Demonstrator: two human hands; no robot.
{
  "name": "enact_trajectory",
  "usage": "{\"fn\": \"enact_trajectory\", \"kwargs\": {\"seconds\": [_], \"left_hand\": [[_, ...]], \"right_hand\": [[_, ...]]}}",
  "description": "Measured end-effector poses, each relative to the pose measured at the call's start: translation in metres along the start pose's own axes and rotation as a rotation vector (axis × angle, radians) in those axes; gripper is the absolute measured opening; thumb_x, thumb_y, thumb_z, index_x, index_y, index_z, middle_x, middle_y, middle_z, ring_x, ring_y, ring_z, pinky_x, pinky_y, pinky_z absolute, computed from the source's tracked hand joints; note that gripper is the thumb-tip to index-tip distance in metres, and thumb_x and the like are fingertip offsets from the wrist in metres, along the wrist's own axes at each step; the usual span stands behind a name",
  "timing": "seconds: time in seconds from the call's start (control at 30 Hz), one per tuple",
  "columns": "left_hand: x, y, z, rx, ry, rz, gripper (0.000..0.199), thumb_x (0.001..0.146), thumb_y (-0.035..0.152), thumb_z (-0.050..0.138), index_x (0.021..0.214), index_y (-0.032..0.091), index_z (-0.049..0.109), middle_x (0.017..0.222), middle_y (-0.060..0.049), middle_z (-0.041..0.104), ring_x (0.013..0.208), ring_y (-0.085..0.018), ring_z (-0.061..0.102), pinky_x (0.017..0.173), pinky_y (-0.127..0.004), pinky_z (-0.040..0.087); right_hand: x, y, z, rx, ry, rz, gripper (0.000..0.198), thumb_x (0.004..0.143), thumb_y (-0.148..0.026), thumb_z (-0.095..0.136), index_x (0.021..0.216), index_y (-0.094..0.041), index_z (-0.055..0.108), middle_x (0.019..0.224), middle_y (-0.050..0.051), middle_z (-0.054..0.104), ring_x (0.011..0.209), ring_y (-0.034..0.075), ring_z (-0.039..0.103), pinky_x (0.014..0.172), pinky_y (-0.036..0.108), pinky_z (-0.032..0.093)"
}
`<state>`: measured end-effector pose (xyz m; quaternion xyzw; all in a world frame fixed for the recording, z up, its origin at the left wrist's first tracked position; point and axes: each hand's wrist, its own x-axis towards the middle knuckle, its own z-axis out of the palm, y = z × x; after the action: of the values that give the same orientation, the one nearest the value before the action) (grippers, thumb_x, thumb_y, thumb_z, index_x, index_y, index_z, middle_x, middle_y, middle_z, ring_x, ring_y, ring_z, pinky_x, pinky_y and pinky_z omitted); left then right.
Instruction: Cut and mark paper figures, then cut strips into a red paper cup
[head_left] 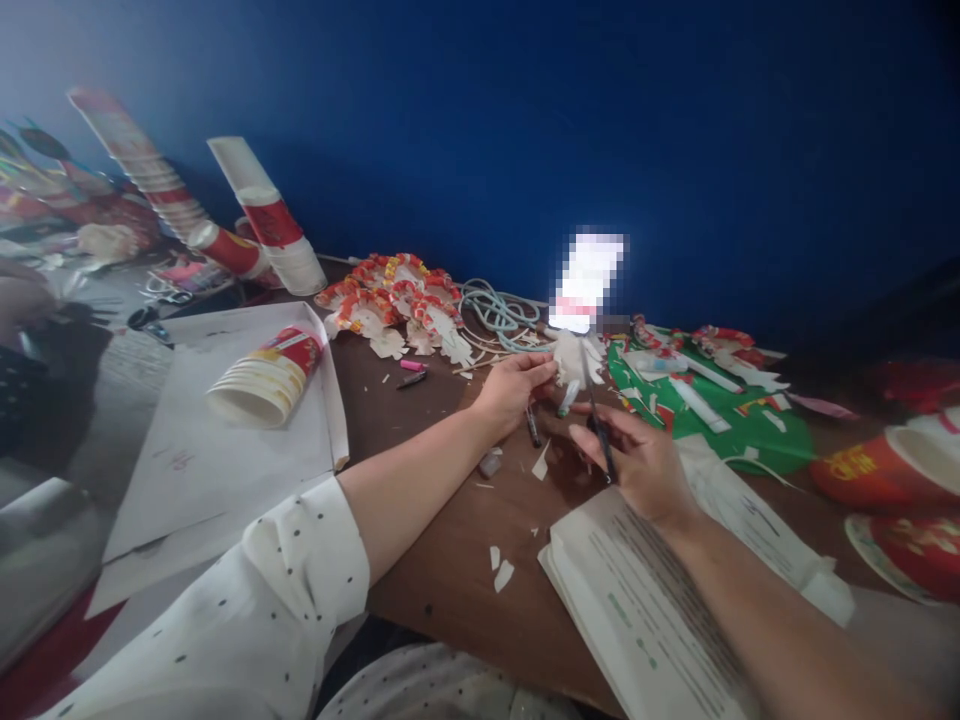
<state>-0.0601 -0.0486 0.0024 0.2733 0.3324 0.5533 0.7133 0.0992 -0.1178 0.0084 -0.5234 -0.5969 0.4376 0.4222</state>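
Okay, left hand (517, 395) pinches the near-left edge of a white cutout (576, 362), thumb against fingers; right hand (645, 455) has its fingers curled on the scissors (600, 440), blades pointing up at the cutout. Can't tell whether the blades are apart. The edge grip presumably keeps the paper steady and leaves its other side free; the scissors are probably angled that way so they meet the paper without the wrists crossing. Cutout sits mid-view, above the brown surface (442, 580), just in front of a bright, pixelated screen (589, 280).

Around it: I log a pen (533, 425) just below the left hand, scraps (503, 576) nearer me, a booklet (622, 610) partly under the right forearm. Left: cup stack (274, 375) lying on a white sheet (169, 470). Behind: red-and-white crafts (397, 290) and coiled cord (499, 318). Right: a green sheet (772, 440) carrying tubes and bits, then an orange cup (862, 475). Crafts and cord crowd the back; the booklet limits room under the right arm.
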Motion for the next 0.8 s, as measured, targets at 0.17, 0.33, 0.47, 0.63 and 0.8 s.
{"fn": "enact_trajectory", "kwargs": {"seconds": [0.17,0.33,0.47,0.63,0.8], "left_hand": [[0.001,0.004,-0.002,-0.049,0.024,0.049,0.015,0.068,0.012,0.074,0.074,0.011,0.061,0.065,0.003,0.059,0.057,-0.004,0.055,0.061,-0.019,0.044],[0.002,0.005,-0.002,-0.066,0.02,0.071,0.019,0.065,0.015,0.077,0.074,0.012,0.06,0.065,0.003,0.059,0.058,-0.004,0.054,0.063,-0.02,0.043],[0.003,0.005,-0.002,-0.071,0.012,0.072,0.02,0.064,0.016,0.077,0.073,0.012,0.06,0.066,0.003,0.06,0.059,-0.005,0.054,0.063,-0.02,0.043],[0.004,0.004,-0.004,-0.069,0.014,0.078,0.021,0.063,0.017,0.078,0.074,0.012,0.061,0.066,0.003,0.06,0.059,-0.005,0.054,0.062,-0.02,0.043],[0.003,0.005,-0.004,-0.07,-0.004,0.085,0.022,0.063,0.019,0.078,0.073,0.012,0.06,0.066,0.003,0.059,0.06,-0.005,0.054,0.063,-0.02,0.043]], "right_hand": [[0.001,-0.002,0.001,-0.072,-0.088,0.137,0.049,0.071,-0.047,0.072,0.109,-0.016,0.068,0.062,-0.001,0.059,0.054,0.011,0.05,0.052,0.023,0.041],[0.001,-0.009,0.0,-0.129,-0.112,0.171,0.051,0.072,-0.049,0.07,0.108,-0.013,0.068,0.06,-0.001,0.058,0.053,0.011,0.051,0.052,0.024,0.041],[0.002,-0.01,0.001,-0.144,-0.116,0.184,0.052,0.071,-0.05,0.07,0.107,-0.013,0.069,0.058,-0.002,0.057,0.051,0.011,0.05,0.052,0.024,0.041],[0.003,-0.008,0.001,-0.144,-0.116,0.198,0.054,0.07,-0.051,0.07,0.108,-0.012,0.068,0.058,-0.002,0.058,0.051,0.011,0.051,0.051,0.024,0.043],[0.003,-0.006,0.0,-0.127,-0.138,0.195,0.055,0.07,-0.052,0.071,0.109,-0.013,0.069,0.059,-0.001,0.06,0.051,0.012,0.053,0.051,0.025,0.044]]}}
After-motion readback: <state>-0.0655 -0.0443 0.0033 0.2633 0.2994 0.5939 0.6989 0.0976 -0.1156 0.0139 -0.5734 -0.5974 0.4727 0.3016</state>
